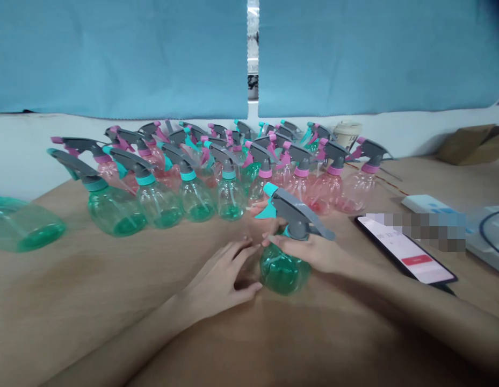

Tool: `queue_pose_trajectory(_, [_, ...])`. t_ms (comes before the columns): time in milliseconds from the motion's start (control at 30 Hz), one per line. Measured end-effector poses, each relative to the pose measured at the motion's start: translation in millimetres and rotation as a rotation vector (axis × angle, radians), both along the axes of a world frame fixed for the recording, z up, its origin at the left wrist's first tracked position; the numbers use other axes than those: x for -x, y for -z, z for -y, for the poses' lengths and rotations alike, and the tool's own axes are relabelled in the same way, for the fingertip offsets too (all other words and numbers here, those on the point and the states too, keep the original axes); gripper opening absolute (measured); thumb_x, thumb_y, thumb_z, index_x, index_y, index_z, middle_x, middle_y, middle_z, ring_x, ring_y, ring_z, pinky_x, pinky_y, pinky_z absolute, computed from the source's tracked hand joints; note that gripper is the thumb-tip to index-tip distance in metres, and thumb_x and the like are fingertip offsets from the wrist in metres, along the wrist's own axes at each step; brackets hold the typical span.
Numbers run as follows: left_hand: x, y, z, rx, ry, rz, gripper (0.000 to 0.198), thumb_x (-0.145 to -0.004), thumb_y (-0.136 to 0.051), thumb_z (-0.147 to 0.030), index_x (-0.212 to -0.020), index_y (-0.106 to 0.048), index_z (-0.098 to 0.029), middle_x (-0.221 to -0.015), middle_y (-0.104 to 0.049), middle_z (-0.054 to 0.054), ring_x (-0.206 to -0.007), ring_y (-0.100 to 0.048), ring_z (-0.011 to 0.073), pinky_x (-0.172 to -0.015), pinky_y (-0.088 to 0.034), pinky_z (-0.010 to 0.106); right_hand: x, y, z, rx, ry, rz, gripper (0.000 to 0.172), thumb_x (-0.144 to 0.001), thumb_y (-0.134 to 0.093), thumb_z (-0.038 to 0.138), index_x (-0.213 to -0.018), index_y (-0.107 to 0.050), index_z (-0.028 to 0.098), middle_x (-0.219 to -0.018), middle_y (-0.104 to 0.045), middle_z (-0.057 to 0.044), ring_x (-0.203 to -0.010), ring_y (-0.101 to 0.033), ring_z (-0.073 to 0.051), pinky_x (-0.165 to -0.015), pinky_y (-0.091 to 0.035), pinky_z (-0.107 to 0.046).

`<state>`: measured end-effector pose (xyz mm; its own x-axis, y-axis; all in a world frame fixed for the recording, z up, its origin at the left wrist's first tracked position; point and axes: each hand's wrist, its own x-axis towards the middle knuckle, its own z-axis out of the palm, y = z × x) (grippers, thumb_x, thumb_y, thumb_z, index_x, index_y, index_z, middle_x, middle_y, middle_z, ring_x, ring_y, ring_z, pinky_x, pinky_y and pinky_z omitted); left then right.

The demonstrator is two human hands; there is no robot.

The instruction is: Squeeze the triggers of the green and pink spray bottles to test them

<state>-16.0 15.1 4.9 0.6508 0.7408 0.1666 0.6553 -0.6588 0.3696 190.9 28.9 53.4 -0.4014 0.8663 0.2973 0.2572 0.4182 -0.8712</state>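
Observation:
A green spray bottle (284, 269) with a grey and turquoise trigger head stands in front of me, its nozzle pointing left. My right hand (319, 251) is closed around its neck at the turquoise collar; some of its fingers are hidden behind the trigger head. Beside the bottle's left side is my left hand (225, 274), thumb and fingers apart and curved toward the green body. Whether its fingertips touch the bottle I cannot tell. Behind both hands, several assembled spray bottles (196, 204) with green or pink bodies stand in close rows.
At the far left lies a green bottle body (27, 228) without a visible trigger head. A lit phone (410, 255) lies on the wooden table (112, 306) at right, near a white and blue package (430, 207). A paper cup (346, 134) and cardboard box (472, 144) stand farther back.

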Motion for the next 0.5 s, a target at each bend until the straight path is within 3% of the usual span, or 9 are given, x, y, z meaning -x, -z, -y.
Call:
queue_pose_trajectory(200, [2.5,3.2,-3.0,-0.094,0.039,-0.082,0.054,-0.081,-0.054,-0.044,-0.127,-0.041,-0.019,-0.130,-0.044,0.009,-0.122,-0.035,0.0277,-0.101,-0.029,0.043,-0.1,3.1,-2.3,-0.033,0.006,0.044,0.007,-0.076,-0.056,0.029,-0.077,-0.056,0.022,-0.075,-0.063,0.001,-0.072,-0.061,-0.016,-0.067,-0.051,-0.030])
queue_pose_trajectory(500, [2.4,3.9,-3.9,-0.092,0.064,-0.089,0.051,-0.082,-0.053,-0.042,-0.128,-0.042,-0.022,-0.133,-0.041,0.008,-0.125,-0.031,0.0271,-0.102,-0.027,0.043,4.4,-1.1,4.5,-0.064,0.146,0.043,0.006,-0.073,-0.056,0.029,-0.076,-0.059,0.024,-0.070,-0.064,0.001,-0.063,-0.059,-0.016,-0.055,-0.049,-0.029])
